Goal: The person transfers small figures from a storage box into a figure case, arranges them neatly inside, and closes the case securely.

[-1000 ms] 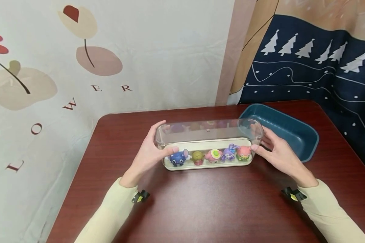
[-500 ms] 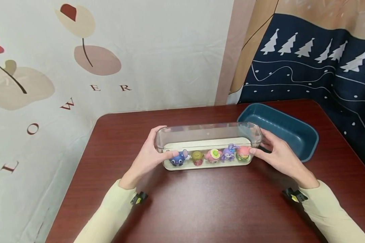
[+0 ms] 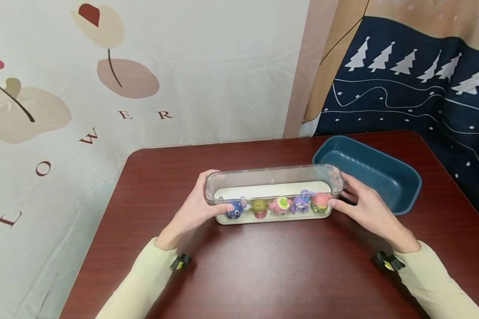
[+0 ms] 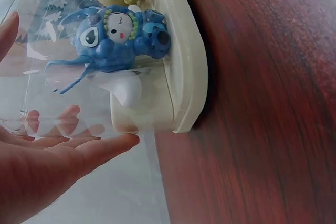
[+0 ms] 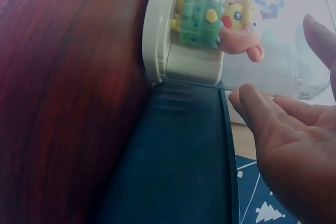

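Observation:
A long clear cover (image 3: 263, 176) stands over a cream base (image 3: 273, 221) holding a row of small figurines. My left hand (image 3: 192, 204) grips the cover's left end, thumb on the front. At the opposite end my right hand (image 3: 369, 204) holds it the same way. Through the plastic show a blue big-eared figurine (image 4: 115, 40), an olive-haired one (image 3: 259, 206), a pink one with a green-and-white top (image 3: 281, 206), a purple long-eared one (image 3: 300, 204) and a pink-and-green one (image 5: 202, 22). Whether the cover's lower edge touches the base all round cannot be made out.
An open dark teal bin (image 3: 377, 179) lies on the reddish-brown table (image 3: 279, 270) just behind my right hand. A pale printed cloth (image 3: 223, 79) hangs behind the table, and a navy tree-patterned cloth (image 3: 399, 102) at the right.
The clear cover and both hands on it have come down slightly, and its top now overlaps the figurines' heads. The base and figurines stay in place.

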The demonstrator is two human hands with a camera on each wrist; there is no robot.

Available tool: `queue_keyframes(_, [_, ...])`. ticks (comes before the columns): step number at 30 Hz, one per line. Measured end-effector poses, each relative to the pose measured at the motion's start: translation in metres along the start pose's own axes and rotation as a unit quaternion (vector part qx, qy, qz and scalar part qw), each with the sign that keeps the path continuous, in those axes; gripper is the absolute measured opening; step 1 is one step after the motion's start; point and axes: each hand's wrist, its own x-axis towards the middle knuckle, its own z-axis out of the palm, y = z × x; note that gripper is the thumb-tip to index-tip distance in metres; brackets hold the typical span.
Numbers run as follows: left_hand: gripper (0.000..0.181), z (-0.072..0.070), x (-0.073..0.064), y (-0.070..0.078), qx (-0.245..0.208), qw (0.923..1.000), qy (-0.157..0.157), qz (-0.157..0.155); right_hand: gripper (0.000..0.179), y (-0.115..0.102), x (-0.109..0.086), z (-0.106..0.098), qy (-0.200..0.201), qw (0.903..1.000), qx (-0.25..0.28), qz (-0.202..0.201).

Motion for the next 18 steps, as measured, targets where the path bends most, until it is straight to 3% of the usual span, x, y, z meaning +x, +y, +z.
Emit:
queue_keyframes(12, [0.094, -0.011, 0.011, -0.009, 0.022, 0.9997, -0.009, 0.004, 0.088, 0.000, 0.007, 0.010, 0.009, 1.0000, -0.001, 0.000])
queue_keyframes(18, [0.108, -0.019, 0.011, -0.016, 0.037, 0.9991, -0.018, -0.004, 0.087, -0.003, 0.010, 0.016, 0.007, 0.9998, -0.014, -0.015])
